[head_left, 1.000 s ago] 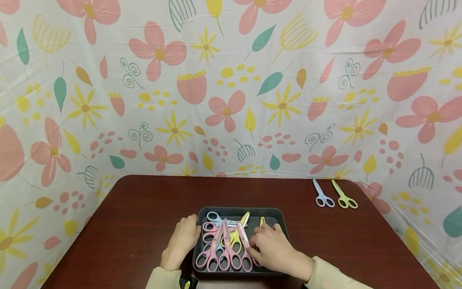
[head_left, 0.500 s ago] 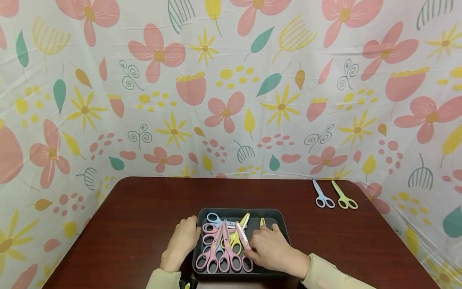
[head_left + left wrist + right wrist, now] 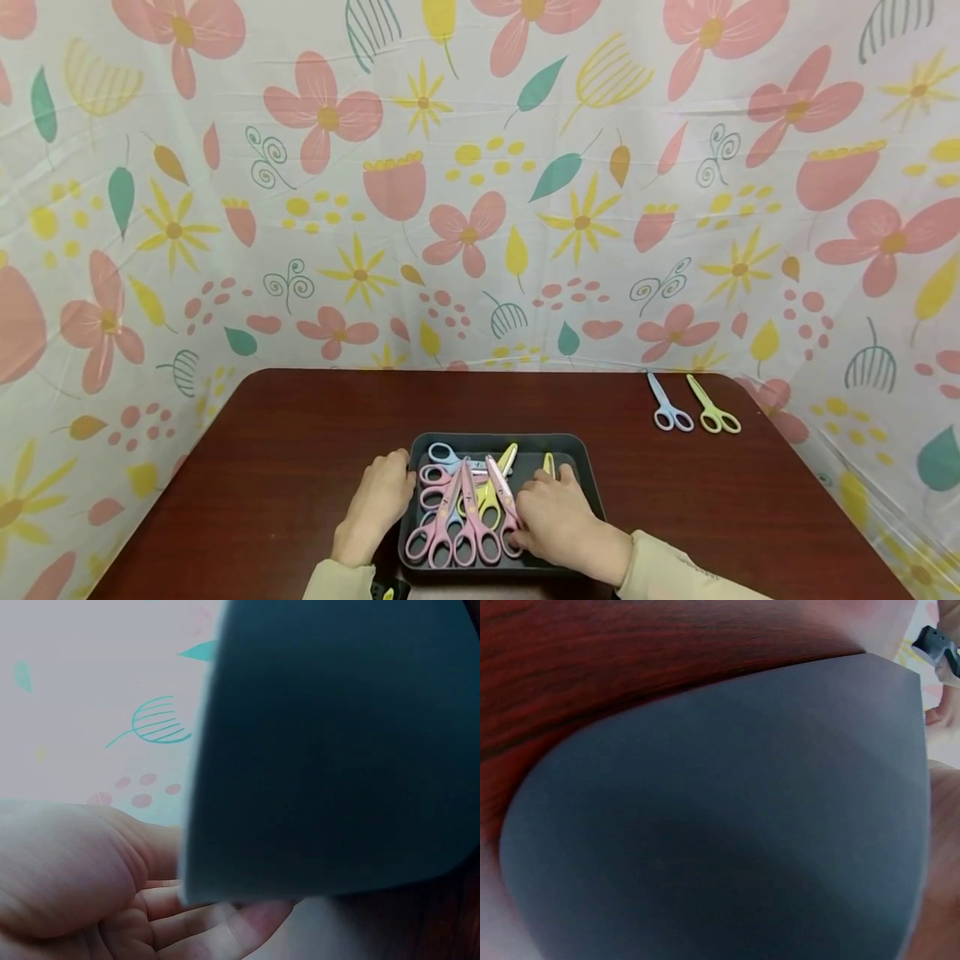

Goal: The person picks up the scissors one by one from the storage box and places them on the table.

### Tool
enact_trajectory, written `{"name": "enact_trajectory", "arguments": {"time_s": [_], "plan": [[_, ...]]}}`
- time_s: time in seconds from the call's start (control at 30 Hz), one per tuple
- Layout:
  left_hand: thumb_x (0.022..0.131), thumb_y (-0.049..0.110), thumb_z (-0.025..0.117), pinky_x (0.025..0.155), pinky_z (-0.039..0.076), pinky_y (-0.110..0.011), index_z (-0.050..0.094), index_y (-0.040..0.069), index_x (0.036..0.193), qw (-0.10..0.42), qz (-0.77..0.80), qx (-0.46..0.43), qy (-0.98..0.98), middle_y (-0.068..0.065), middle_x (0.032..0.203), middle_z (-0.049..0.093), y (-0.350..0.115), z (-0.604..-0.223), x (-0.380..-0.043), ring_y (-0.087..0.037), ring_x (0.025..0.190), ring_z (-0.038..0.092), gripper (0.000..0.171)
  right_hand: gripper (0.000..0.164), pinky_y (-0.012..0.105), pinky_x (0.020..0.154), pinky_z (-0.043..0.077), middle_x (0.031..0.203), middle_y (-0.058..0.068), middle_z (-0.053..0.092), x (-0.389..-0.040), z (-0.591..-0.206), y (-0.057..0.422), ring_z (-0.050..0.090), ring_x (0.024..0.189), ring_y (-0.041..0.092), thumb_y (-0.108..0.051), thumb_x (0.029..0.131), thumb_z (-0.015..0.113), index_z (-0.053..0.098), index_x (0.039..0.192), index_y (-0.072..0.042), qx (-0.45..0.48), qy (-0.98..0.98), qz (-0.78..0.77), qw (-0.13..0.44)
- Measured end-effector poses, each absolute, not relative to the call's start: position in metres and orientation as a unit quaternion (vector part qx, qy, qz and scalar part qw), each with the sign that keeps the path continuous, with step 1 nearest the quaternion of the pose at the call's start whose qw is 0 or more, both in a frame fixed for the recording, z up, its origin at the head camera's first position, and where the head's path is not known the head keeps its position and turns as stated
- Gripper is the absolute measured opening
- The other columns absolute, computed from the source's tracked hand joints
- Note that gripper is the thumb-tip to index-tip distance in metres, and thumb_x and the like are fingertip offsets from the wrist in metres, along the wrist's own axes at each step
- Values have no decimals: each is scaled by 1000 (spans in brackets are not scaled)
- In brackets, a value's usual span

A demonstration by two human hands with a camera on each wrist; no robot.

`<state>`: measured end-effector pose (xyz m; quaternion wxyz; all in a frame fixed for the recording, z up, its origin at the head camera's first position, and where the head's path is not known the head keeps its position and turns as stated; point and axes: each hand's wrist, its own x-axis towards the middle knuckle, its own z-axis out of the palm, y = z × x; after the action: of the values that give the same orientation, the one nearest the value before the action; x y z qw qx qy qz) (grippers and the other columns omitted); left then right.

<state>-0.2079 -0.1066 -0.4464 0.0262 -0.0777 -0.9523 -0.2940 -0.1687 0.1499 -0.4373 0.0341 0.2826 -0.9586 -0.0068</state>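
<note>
Now the right hand (image 3: 557, 518) has been shifted left, thumb brought to the rightmost pink scissors (image 3: 502, 488) by the tray's (image 3: 531, 462) near edge (seemingly reached, grip can't be told); left edge's clamped by the left hand (image 3: 380, 493).

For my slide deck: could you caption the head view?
Left grip holds a dark tray, right grip over its scissors; two more pairs lie at the table's far right.
</note>
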Motion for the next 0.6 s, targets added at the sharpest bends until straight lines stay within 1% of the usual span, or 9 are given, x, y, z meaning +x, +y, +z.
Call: {"name": "enact_trajectory", "arguments": {"time_s": [0.23, 0.43, 0.6], "plan": [[89, 2, 65, 58, 47, -40, 62, -4, 92, 27, -296, -80, -951, -13, 75, 61, -107, -446, -208, -29, 67, 62, 7, 38, 48, 71, 34, 66, -8, 53, -170, -440, 150, 48, 71, 16, -46, 71, 81, 53, 56, -25, 265, -962, -46, 51], [87, 1, 66, 60, 48, -44, 62, -3, 89, 44, -290, -83, -953, -16, 77, 63, -106, -446, -208, -35, 70, 64, 6, 28, 53, 73, 38, 67, -2, 55, -170, -441, 151, 50, 71, 19, -33, 67, 80, 56, 58, -21, 268, -959, -51, 71], [85, 1, 67, 60, 48, -46, 63, -2, 87, 56, -288, -86, -952, -18, 78, 64, -107, -448, -207, -39, 72, 64, 5, 28, 48, 69, 37, 64, -4, 53, -169, -438, 152, 50, 69, 18, -29, 68, 79, 55, 56, -21, 268, -961, -26, 65]]}}
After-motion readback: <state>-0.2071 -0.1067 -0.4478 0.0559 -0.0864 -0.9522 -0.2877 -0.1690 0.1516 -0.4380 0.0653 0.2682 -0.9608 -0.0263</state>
